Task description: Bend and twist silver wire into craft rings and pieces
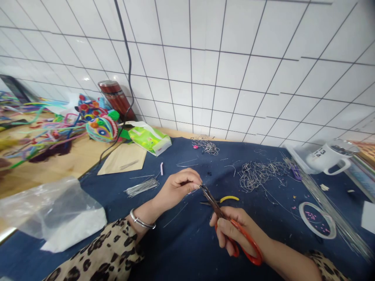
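Note:
My left hand [181,186], with a silver bangle at its wrist, is closed in a pinch of thumb and forefinger. What it pinches is too small to make out; a thin pale curve of wire [191,192] shows just under the fingers. My right hand [234,226] grips scissors [215,207] by their orange-red handles. The dark blades point up and left, and their tips meet my left fingertips. Partly behind the scissors lie pliers with a yellow handle [229,198]. Left of my left hand is a bundle of short straight wires [142,187].
Tangled wire [260,175] and a round dish with pink bits [318,220] lie right on the blue cloth, beside long wires [336,218] and a white mug [334,156]. Left are a plastic bag [58,210], brown paper [121,158], a green packet [150,138] and a thermos [115,97].

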`<act>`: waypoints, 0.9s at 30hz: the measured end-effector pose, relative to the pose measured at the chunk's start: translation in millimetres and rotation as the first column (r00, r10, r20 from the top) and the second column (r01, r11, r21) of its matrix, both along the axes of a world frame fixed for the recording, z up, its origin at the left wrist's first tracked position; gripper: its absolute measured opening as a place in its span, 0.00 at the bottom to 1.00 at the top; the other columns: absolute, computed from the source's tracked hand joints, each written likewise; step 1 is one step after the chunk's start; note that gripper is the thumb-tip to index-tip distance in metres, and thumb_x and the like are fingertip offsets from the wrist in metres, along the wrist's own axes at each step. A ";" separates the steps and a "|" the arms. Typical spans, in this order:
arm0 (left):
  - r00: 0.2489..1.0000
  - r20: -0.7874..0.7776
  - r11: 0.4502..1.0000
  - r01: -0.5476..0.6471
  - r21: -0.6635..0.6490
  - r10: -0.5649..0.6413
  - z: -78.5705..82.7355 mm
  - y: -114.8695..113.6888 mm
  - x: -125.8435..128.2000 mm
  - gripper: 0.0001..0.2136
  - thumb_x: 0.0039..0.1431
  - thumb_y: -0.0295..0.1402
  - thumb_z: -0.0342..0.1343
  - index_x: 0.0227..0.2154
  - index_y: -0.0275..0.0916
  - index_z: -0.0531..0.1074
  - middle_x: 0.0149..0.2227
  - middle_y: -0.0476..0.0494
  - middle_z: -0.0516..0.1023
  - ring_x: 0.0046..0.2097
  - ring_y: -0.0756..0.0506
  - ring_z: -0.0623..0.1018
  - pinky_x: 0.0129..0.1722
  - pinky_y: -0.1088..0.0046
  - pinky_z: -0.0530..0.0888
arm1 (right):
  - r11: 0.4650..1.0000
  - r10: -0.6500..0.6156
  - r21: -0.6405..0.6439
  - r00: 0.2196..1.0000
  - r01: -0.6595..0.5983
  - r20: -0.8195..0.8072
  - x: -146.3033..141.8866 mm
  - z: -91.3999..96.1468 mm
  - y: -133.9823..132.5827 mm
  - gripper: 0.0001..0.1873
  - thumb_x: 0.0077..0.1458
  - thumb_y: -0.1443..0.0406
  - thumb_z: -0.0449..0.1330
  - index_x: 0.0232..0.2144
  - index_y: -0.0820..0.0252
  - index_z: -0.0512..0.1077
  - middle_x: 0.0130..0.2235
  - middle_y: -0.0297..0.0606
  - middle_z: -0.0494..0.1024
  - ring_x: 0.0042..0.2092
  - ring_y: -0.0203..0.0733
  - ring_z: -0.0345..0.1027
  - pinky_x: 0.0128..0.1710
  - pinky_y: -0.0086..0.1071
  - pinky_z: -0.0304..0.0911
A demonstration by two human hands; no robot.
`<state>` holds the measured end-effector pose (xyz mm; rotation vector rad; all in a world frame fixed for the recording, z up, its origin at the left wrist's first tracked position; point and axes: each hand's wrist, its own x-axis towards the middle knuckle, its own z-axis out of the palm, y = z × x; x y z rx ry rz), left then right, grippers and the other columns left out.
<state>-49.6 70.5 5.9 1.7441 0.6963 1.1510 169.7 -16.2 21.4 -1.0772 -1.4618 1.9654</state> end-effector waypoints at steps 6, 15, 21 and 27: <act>1.000 -0.016 1.000 0.018 -0.008 -0.018 1.4 -0.7 -0.5 0.03 0.55 0.27 0.55 0.30 0.34 0.73 0.33 0.42 0.72 0.37 0.47 0.73 0.38 0.70 0.69 | 1.000 -0.001 -0.009 1.000 0.001 0.002 -0.6 -0.6 2.6 0.20 0.56 0.51 0.51 0.37 0.64 0.64 0.23 0.31 0.69 0.16 0.26 0.58 0.14 0.20 0.54; 0.997 -0.043 0.998 0.057 -0.008 -0.057 3.5 1.2 -2.9 0.03 0.55 0.27 0.55 0.30 0.34 0.73 0.33 0.42 0.72 0.36 0.48 0.72 0.36 0.71 0.69 | 1.000 0.005 -0.016 1.000 -0.005 0.014 -0.3 0.3 2.4 0.21 0.55 0.51 0.51 0.37 0.64 0.64 0.22 0.31 0.69 0.16 0.26 0.58 0.14 0.19 0.53; 0.994 -0.059 0.996 0.090 -0.023 -0.092 3.0 3.1 -5.0 0.05 0.56 0.29 0.55 0.30 0.34 0.73 0.32 0.42 0.71 0.35 0.49 0.71 0.34 0.72 0.69 | 1.000 0.022 -0.016 1.000 -0.021 0.016 -0.9 3.0 2.5 0.21 0.55 0.50 0.51 0.37 0.64 0.64 0.22 0.31 0.69 0.16 0.25 0.58 0.14 0.19 0.54; 0.993 -0.063 0.995 0.101 -0.019 -0.102 3.7 3.5 -5.3 0.05 0.55 0.29 0.55 0.29 0.33 0.73 0.32 0.43 0.70 0.33 0.50 0.71 0.33 0.73 0.68 | 1.000 0.017 -0.021 0.999 -0.017 0.030 -2.0 5.4 2.4 0.21 0.55 0.50 0.52 0.36 0.64 0.64 0.22 0.31 0.68 0.16 0.25 0.57 0.15 0.19 0.53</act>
